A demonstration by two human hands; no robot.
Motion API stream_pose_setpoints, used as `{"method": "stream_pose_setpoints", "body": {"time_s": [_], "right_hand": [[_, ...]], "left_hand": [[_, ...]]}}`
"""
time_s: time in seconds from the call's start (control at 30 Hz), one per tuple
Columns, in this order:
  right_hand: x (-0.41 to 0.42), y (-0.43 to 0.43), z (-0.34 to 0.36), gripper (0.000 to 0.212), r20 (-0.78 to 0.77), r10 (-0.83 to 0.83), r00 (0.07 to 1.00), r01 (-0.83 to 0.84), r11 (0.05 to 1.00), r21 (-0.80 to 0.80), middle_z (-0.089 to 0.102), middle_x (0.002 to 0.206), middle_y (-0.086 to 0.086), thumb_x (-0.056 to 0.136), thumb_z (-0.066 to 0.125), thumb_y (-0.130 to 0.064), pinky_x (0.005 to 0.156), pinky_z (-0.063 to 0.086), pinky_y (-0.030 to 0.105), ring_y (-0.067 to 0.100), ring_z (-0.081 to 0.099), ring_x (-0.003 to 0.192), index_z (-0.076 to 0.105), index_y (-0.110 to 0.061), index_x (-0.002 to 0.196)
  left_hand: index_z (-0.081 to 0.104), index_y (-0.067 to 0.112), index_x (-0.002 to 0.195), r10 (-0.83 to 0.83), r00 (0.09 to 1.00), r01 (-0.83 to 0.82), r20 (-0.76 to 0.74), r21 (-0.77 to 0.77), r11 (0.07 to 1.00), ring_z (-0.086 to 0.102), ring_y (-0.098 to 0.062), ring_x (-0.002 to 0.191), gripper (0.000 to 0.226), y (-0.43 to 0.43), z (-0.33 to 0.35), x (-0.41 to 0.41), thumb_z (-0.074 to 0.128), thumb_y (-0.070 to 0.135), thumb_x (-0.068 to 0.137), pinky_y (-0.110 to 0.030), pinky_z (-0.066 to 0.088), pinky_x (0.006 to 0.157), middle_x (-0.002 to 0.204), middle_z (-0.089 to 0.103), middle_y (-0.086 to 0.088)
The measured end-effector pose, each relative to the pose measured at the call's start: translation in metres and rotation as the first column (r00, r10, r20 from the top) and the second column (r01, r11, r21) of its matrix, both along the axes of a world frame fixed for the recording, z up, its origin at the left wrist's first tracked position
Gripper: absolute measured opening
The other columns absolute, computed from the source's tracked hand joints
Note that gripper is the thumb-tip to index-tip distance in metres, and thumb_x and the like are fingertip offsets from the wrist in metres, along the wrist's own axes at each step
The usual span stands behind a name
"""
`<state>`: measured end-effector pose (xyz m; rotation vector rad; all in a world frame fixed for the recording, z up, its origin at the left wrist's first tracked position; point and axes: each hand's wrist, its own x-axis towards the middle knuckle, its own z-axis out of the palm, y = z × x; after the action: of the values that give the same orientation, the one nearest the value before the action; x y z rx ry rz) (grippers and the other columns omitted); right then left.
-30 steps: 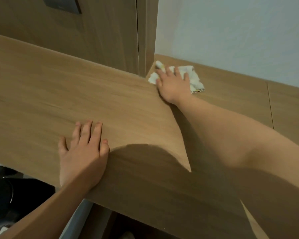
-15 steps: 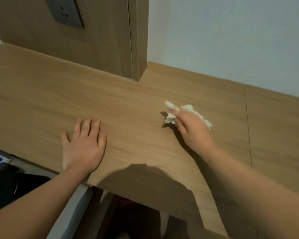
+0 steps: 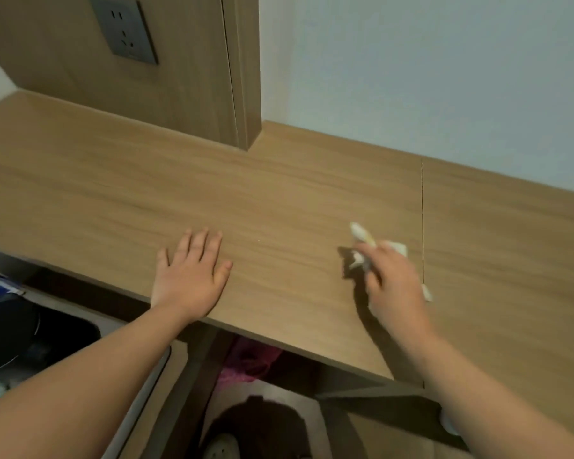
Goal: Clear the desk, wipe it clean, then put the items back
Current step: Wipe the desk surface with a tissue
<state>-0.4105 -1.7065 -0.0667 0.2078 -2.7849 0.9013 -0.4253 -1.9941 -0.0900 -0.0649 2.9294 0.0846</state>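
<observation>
Right hand: fingers curled round a small crumpled white cloth, which pokes out past the fingertips and at the hand's outer side. The cloth is over the right part of the light-brown wood-grain desk top, just left of a thin seam between boards. Whether it touches the surface cannot be told.

Left hand: flat, palm down, fingers straight and slightly spread. It rests on the desk near the front edge, holds nothing, and is well apart from the cloth.

Behind: upright wood panel carrying a dark grey wall socket; pale wall to the right.
</observation>
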Motion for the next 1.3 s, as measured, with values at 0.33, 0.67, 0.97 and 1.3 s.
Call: {"method": "stream_pose_setpoints", "body": {"time_s": [0.33, 0.67, 0.97, 1.3], "right_hand": [[0.076, -0.069, 0.001, 0.046, 0.243, 0.415, 0.877, -0.436, 0.899, 0.038, 0.041, 0.147, 0.0, 0.097, 0.045, -0.007, 0.112, 0.005, 0.013, 0.006, 0.03, 0.136, 0.044, -0.02, 0.141], [-0.02, -0.074, -0.021, 0.052, 0.304, -0.4, 0.865, 0.249, 0.867, 0.432, 0.005, 0.16, 0.004, 0.101, 0.017, -0.04, 0.116, 0.005, 0.044, 0.029, 0.0, 0.146, 0.013, -0.026, 0.152], [-0.075, -0.217, -0.015, 0.049, 0.345, 0.095, 0.934, -0.232, 0.894, 0.383, 0.002, 0.16, -0.003, 0.102, 0.024, -0.033, 0.116, -0.002, 0.04, 0.023, -0.003, 0.147, 0.016, -0.033, 0.151], [0.022, -0.229, -0.022, 0.048, 0.213, 0.522, 0.826, -0.56, 0.718, 0.413, 0.051, 0.141, 0.001, 0.085, 0.045, -0.02, 0.106, 0.02, 0.041, 0.027, 0.045, 0.132, 0.053, -0.027, 0.132]], "left_hand": [[-0.004, 0.03, 0.149, -0.183, 0.983, 0.179, 0.011, 0.163, 0.97, -0.015, -0.011, 0.144, 0.085, 0.019, 0.008, 0.043, -0.017, 0.062, 0.071, -0.039, -0.001, 0.117, 0.158, -0.008, 0.008], [0.01, 0.024, 0.151, -0.035, 0.994, 0.049, -0.101, 0.14, 0.989, -0.001, -0.016, 0.146, 0.055, -0.09, 0.016, 0.019, 0.016, 0.042, 0.099, -0.043, 0.011, 0.117, 0.158, 0.011, 0.003], [0.006, 0.024, 0.151, 0.057, 0.998, -0.054, -0.028, 0.097, 0.994, -0.003, -0.021, 0.146, 0.053, -0.15, 0.003, -0.01, 0.017, 0.038, 0.101, -0.047, 0.007, 0.116, 0.159, 0.005, 0.005], [-0.005, 0.026, 0.15, 0.01, 1.0, -0.012, 0.022, 0.077, 0.997, -0.012, -0.019, 0.145, 0.055, -0.158, 0.002, -0.006, 0.011, 0.041, 0.1, -0.045, 0.001, 0.117, 0.158, -0.007, 0.006]]}}
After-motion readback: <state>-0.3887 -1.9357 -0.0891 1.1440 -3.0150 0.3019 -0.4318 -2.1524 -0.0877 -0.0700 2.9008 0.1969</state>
